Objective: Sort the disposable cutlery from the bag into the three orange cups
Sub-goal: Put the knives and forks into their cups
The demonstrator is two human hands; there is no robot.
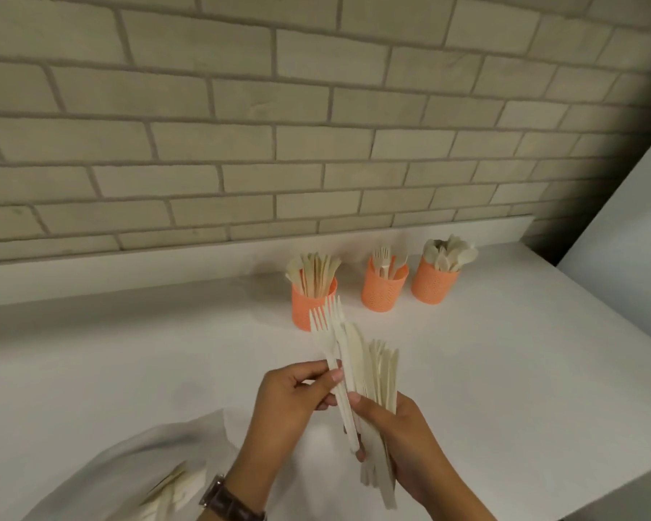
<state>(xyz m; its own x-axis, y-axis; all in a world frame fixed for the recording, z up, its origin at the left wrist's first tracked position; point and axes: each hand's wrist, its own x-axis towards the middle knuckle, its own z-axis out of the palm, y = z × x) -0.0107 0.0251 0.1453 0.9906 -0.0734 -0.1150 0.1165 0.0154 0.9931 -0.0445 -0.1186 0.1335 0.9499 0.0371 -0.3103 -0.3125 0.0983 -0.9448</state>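
Observation:
Three orange cups stand in a row near the wall: the left cup holds several knives, the middle cup holds forks, the right cup is full of spoons. My right hand grips a fanned bundle of cream cutlery by the handles. My left hand pinches the handle of a fork at the bundle's left side, its tines pointing up in front of the left cup. The translucent bag lies at the lower left with more cutlery inside.
The white counter ends at a brick wall behind the cups. Its right edge runs diagonally down from beside the right cup. A white panel rises at the far right. A brown watch sits on my left wrist.

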